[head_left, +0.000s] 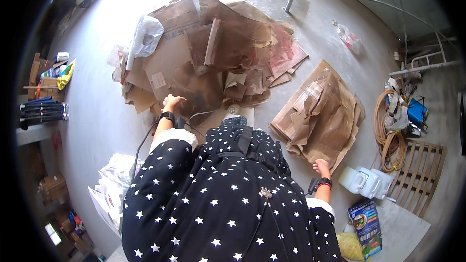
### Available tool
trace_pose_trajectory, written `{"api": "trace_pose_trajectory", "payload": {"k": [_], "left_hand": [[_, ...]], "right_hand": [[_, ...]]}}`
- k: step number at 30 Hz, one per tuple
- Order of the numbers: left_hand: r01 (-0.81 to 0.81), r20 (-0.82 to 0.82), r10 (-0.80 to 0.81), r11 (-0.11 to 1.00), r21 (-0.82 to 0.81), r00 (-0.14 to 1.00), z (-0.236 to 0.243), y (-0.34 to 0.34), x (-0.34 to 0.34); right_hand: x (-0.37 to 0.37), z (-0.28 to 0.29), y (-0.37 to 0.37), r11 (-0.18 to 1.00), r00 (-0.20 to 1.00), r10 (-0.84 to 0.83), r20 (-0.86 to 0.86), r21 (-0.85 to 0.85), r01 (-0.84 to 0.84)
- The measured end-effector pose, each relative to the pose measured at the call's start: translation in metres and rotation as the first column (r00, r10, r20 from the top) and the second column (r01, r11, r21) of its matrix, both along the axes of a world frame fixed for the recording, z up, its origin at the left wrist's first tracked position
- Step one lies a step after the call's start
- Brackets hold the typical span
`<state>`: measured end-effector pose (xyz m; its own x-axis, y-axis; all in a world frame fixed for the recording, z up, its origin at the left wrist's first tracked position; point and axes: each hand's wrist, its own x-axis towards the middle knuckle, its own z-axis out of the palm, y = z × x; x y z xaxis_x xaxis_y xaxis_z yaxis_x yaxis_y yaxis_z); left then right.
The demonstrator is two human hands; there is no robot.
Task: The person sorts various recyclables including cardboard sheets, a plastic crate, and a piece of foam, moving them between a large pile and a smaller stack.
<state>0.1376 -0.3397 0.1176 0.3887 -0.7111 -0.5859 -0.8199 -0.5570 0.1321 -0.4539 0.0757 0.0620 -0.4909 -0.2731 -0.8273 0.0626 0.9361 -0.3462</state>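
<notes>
your left hand is between 9 and 10 o'clock from the middle of the view, over the near edge of the big cardboard pile, which spreads around 11. its thumb stands away from the fingers and nothing shows between them; whether it touches the top sheet, you can't tell from here. your right hand is at 4 o'clock, fingers curled, at the near corner of the smaller cardboard stack, which lies at 3. you can't tell whether it pinches that corner or just rests against it.

if you lift there, the crumpled, torn top layers could slide off or rip, because one corner would carry loose, uneven sheets. swinging that stack toward 4 could knock the white jug, which is just beside the corner. pulling low sheets from the big pile could make it slump, since pieces overlap at odd angles, and the plastic bag at 10 to 11 could slip down with them. the dark cord near your left forearm, between 8 and 9, could snag if you reach farther.
</notes>
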Motion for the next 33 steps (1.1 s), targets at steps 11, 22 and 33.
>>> {"api": "trace_pose_trajectory", "payload": {"k": [11, 22, 33], "left_hand": [[-0.089, 0.14, 0.075, 0.991, 0.095, 0.987, -0.001, 0.065, 0.014], [-0.025, 0.353, 0.002, 0.998, 0.06, 0.936, -0.004, 0.066, 0.011], [-0.076, -0.072, 0.076, 0.997, 0.002, 0.995, -0.108, -0.095, 0.013]], "right_hand": [[-0.017, -0.002, -0.04, 0.986, 0.988, 0.149, 0.03, -0.08, -0.146], [-0.011, -0.006, -0.094, 0.938, 0.942, 0.325, -0.083, -0.101, -0.333], [0.069, -0.008, -0.175, 0.778, 0.788, 0.615, 0.027, 0.141, -0.612]]}}
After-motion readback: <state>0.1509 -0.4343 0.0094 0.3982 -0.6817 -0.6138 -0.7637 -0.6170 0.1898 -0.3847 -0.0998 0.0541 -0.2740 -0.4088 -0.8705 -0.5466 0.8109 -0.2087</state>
